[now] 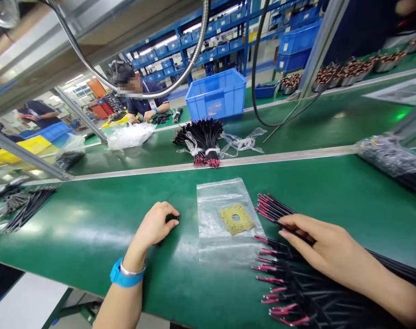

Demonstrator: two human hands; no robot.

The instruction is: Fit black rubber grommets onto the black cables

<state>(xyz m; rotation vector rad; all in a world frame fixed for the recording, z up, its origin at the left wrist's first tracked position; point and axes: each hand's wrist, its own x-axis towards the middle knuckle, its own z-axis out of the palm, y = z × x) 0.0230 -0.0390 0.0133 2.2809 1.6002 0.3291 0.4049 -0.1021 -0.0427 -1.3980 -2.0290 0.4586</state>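
Note:
My left hand [159, 222] rests low over the green bench, its fingers closed round a small black piece [173, 218] whose kind I cannot make out. On the right, my right hand [317, 240] pinches a black cable [298, 234] between thumb and fingers. Just beyond those fingertips lies a bunch of black cables [274, 204] with stripped pinkish-red wire ends. Nearer to me, more black cables [307, 283] spread under and below the right hand, red ends pointing left. Between the hands is a clear zip bag [211, 214] with a yellowish square sponge [237, 219] on it.
Tied cable bundles [208, 139] lie by the metal rail, with a blue bin [216, 96] behind. At far left are loose cables [31, 205]; at far right, a plastic-wrapped bundle [396, 157]. A metal hose [153, 95] hangs overhead. A co-worker [148, 96] sits across the bench.

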